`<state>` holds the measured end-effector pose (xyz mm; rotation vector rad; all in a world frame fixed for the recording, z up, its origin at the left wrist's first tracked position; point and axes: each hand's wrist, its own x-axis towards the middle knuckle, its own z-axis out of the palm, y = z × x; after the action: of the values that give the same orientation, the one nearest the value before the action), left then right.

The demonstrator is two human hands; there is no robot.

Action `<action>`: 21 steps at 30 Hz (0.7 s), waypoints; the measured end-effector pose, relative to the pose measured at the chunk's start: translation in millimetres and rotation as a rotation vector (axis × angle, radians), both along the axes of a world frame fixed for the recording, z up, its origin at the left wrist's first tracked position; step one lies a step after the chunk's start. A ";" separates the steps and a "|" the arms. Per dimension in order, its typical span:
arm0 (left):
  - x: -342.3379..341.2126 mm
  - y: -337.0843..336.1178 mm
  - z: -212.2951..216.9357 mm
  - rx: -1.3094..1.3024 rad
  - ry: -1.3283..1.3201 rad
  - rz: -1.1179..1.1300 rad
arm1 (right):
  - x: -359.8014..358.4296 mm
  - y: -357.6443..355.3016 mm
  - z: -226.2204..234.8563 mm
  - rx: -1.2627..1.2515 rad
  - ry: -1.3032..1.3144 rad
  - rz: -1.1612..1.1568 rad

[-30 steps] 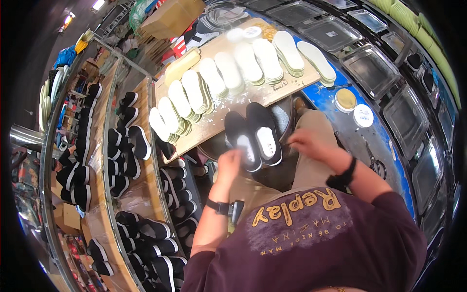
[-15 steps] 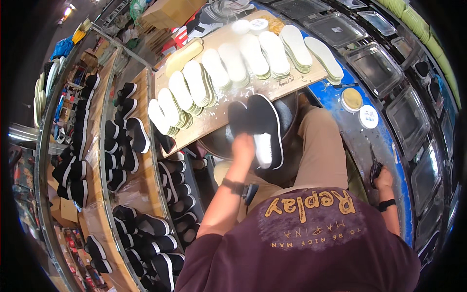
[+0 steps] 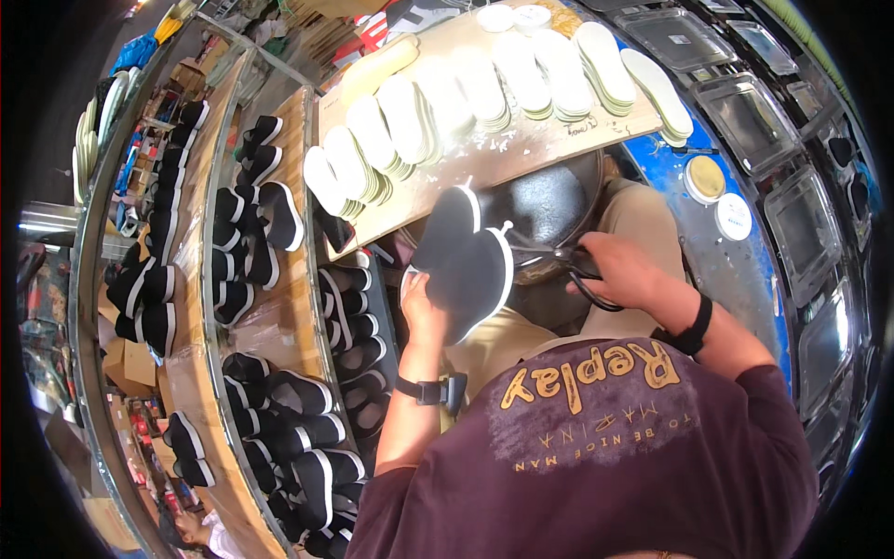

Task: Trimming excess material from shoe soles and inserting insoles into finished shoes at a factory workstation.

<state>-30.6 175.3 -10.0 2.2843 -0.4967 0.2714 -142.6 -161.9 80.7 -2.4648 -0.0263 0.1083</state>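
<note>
Since half a second ago the right hand [image 3: 626, 272] has come back from far out at the person's right side to the lap, and it now grips black-handled scissors [image 3: 573, 265] with fingers curled through the loops, blades toward the soles. The left hand [image 3: 424, 303] holds a pair of black soles [image 3: 470, 261] from below, thumb and fingers pinching their near edge; a second ago one showed a white face up, now both show dark faces with pale rims. The soles sit between the two hands, tipped up over the knees, touching the left hand and just ahead of the scissor tips.

By the look of it the trimming of this pair is only starting: small pale tabs jut from the top edge of each sole, uncut. Beyond the hands, a board [image 3: 559, 149] carries overlapping rows of white insoles [image 3: 410, 121], seemingly waiting. To the left of the left hand, shelves [image 3: 279, 326] hold many finished-looking black shoes [image 3: 270, 210] with white soles.

Right of the right hand, on a blue surface, stand two round tins, one with a tan lid [image 3: 705, 177], one with a white lid [image 3: 734, 214]. Beyond the board lie red-and-white flat packs [image 3: 372, 42]; their print is too small to tell. Clear trays [image 3: 745, 112] line the far right.
</note>
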 end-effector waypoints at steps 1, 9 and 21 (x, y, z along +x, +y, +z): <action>-3.6 1.1 8.1 0.075 -0.025 0.000 | 5.8 5.3 -1.9 -0.046 -0.041 0.090; -22.2 24.9 20.2 0.328 -0.177 0.051 | 20.9 11.6 -5.1 -0.226 0.212 0.227; -40.2 26.3 15.0 0.214 -0.161 -0.157 | 28.2 15.0 -31.9 -0.157 0.070 0.110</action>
<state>-70.8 201.6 5.0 2.4243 -0.8179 0.3389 -114.4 -146.9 48.8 -2.6138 -0.1280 0.2528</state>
